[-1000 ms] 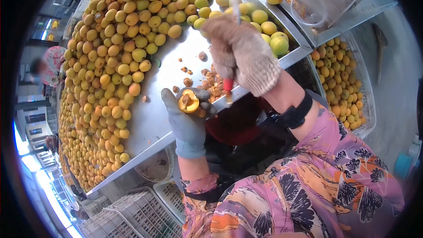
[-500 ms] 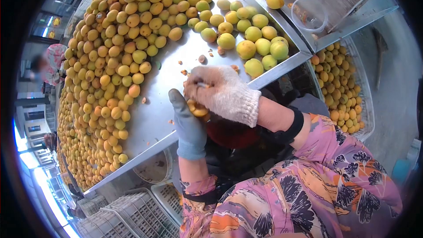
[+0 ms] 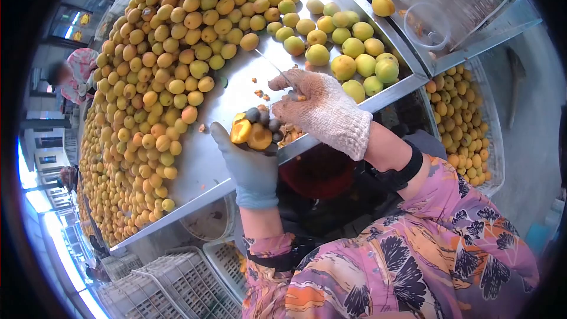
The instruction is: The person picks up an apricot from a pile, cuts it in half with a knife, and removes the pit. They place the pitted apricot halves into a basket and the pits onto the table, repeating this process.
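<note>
My left hand, in a grey-blue glove with dark fingertips, is closed around a split apricot. Its two cut halves show orange flesh, and one has a brownish hollow. Just to the right, my right hand wears a stained white knit glove. Its fingers are closed on a small knife whose thin blade points up and left, away from the fruit. Both hands are over the near edge of a metal table. Small orange-brown scraps lie on the metal beyond them.
A large heap of apricots covers the table's left and back. Greener apricots sit in the right corner. A clear plastic cup stands beyond the rim. A crate of apricots is at right; stacked crates stand below left.
My right hand has drawn back up and right from the apricot, and the knife blade now shows. The fruit in my left hand is now parted into two visible halves. The view has shifted slightly.
</note>
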The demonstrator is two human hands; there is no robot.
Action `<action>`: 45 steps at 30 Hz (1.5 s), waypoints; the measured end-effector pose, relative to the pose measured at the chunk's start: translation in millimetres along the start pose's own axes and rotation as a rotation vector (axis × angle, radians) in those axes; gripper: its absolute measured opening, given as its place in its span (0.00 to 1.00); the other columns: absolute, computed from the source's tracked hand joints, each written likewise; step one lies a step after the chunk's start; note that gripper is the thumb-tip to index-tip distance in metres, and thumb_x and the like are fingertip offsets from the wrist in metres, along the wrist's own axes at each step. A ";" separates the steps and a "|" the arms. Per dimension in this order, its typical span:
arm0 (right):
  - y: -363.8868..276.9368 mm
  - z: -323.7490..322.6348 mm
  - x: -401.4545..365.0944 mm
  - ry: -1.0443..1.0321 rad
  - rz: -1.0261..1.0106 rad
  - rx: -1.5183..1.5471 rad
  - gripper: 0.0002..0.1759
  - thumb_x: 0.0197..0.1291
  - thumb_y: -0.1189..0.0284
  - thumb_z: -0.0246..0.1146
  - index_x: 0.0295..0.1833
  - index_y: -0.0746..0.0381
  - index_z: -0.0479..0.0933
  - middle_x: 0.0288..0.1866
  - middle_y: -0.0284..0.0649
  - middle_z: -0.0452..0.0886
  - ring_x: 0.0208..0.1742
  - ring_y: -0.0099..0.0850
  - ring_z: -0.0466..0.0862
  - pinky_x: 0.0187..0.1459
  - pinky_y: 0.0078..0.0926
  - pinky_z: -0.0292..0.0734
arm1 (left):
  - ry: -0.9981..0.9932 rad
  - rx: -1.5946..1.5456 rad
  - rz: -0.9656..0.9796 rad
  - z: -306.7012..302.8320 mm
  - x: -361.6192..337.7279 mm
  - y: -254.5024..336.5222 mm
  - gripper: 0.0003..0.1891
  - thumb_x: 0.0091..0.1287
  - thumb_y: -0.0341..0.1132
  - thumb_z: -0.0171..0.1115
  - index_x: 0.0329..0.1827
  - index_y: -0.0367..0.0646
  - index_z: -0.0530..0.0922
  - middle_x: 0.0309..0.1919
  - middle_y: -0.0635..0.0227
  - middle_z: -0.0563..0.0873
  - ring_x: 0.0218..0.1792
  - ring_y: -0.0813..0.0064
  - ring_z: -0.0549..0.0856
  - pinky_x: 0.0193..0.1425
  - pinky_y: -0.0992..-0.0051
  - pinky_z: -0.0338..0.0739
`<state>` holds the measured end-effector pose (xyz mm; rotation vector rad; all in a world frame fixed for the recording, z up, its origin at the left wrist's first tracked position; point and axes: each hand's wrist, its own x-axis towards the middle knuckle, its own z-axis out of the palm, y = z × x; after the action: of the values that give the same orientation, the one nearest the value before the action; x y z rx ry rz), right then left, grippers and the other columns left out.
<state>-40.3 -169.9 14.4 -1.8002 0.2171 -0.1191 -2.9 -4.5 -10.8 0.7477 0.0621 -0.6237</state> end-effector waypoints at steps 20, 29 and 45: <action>-4.6 27.1 -17.1 -0.050 -0.134 -0.153 0.17 0.52 0.66 0.68 0.47 0.60 0.80 0.37 0.45 0.83 0.38 0.42 0.83 0.43 0.34 0.77 | 0.005 -0.212 0.105 17.5 -6.9 0.4 0.26 0.78 0.50 0.36 0.60 0.33 0.68 0.65 0.46 0.72 0.68 0.54 0.70 0.75 0.53 0.60; -0.9 30.0 -17.0 0.170 -0.301 -0.378 0.09 0.56 0.67 0.61 0.40 0.59 0.78 0.37 0.47 0.80 0.41 0.47 0.83 0.42 0.45 0.78 | 0.057 -0.096 0.066 36.6 -11.5 -4.4 0.35 0.77 0.55 0.35 0.66 0.26 0.67 0.63 0.46 0.74 0.67 0.56 0.70 0.75 0.57 0.59; -21.4 2.7 1.4 0.119 0.307 0.646 0.09 0.61 0.70 0.67 0.43 0.64 0.78 0.23 0.29 0.76 0.16 0.16 0.71 0.17 0.15 0.66 | 0.209 -0.227 0.185 3.9 -12.1 16.4 0.20 0.74 0.46 0.50 0.49 0.35 0.75 0.55 0.53 0.81 0.55 0.59 0.80 0.57 0.59 0.79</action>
<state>-36.6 -162.7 34.5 -1.1034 0.4784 -0.0667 -4.5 8.3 5.5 0.5878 0.2492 -0.3536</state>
